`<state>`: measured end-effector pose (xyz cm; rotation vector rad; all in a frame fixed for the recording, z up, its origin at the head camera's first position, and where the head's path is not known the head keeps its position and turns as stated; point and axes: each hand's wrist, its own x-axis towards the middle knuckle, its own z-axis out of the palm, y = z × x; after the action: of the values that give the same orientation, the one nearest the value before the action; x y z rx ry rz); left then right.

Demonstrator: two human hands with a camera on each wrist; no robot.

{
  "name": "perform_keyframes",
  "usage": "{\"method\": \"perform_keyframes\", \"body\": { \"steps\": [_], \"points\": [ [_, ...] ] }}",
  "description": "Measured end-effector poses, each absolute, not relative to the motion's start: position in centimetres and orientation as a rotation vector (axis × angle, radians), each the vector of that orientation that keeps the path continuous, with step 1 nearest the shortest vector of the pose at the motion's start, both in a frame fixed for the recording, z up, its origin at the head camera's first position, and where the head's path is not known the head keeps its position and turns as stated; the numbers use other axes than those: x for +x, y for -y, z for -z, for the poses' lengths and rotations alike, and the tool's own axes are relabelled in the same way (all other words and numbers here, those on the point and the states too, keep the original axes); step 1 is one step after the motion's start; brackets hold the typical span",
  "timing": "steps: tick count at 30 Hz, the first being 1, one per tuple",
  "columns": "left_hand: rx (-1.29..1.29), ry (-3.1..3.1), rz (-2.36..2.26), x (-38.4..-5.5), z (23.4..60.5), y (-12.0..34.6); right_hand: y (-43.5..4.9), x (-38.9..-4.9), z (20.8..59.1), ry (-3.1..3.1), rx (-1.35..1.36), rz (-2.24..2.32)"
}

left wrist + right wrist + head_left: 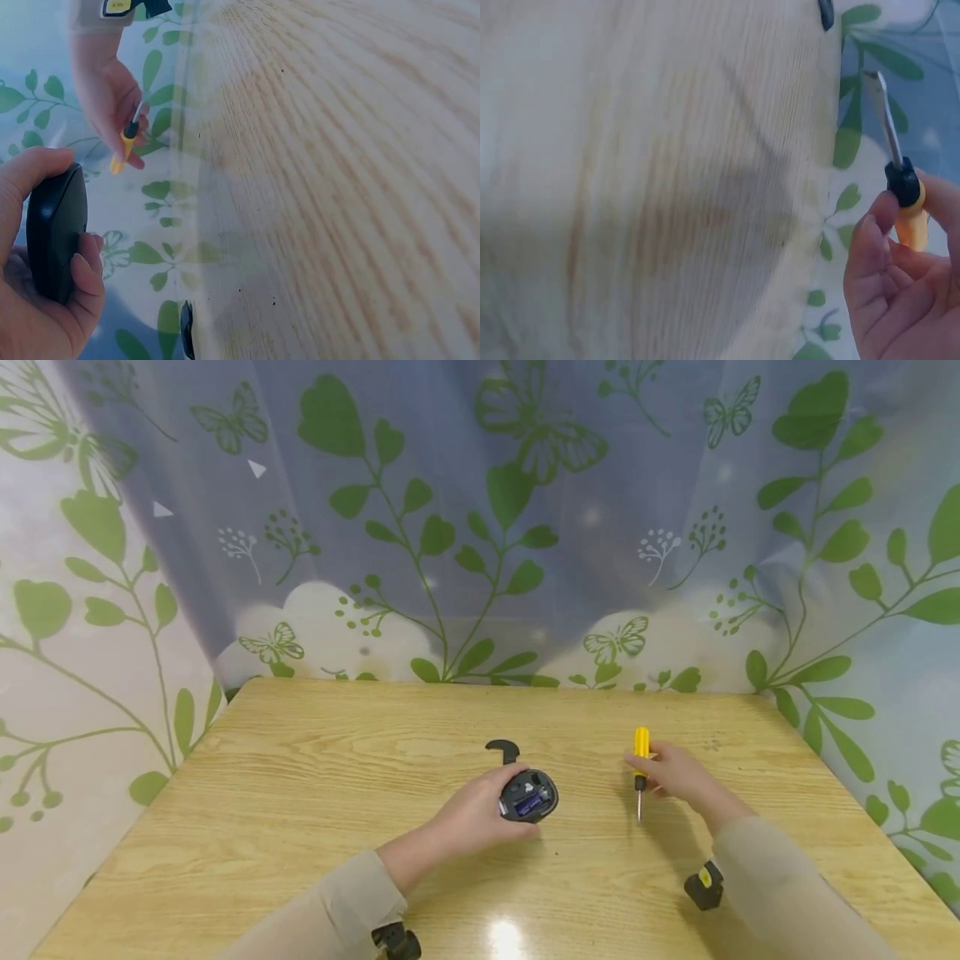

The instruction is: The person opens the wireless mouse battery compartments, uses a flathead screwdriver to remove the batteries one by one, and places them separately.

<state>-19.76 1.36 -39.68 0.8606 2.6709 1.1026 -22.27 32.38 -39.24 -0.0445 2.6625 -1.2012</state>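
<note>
My left hand (480, 806) grips a black computer mouse (536, 779) by its sides, underside facing up. Its battery bay is uncovered, and a dark blue battery (531, 802) lies inside. In the left wrist view the mouse (56, 232) appears edge-on between thumb and fingers. Off to the right, my right hand (678, 774) pinches a small screwdriver (641, 742) by its yellow handle, tip pointing down towards the table. The right wrist view shows the flat metal blade (886, 120) free of contact. Just behind the left hand lies a black curved cover (506, 747).
The wooden table (360, 735) spans the area under both hands. A curtain (450, 527) printed with leaves and butterflies hangs along its back and sides. Small black devices (705, 887) are strapped at both wrists.
</note>
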Motion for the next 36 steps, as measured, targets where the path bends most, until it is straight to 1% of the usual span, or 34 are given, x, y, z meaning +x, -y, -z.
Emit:
{"method": "perform_keyframes", "body": {
  "steps": [7,13,36],
  "points": [
    [0.866,-2.660,-1.107,-19.9,39.6,-1.1,-33.7,-23.1,39.4,-2.669,0.067,1.120],
    [0.866,-2.685,-1.081,-19.9,39.5,-0.8,-34.2,-23.2,39.3,-2.703,0.129,1.047],
    [0.881,-2.682,-1.070,-20.0,39.9,-0.9,-35.7,-23.6,40.2,-2.778,0.074,0.816]
  ]
}}
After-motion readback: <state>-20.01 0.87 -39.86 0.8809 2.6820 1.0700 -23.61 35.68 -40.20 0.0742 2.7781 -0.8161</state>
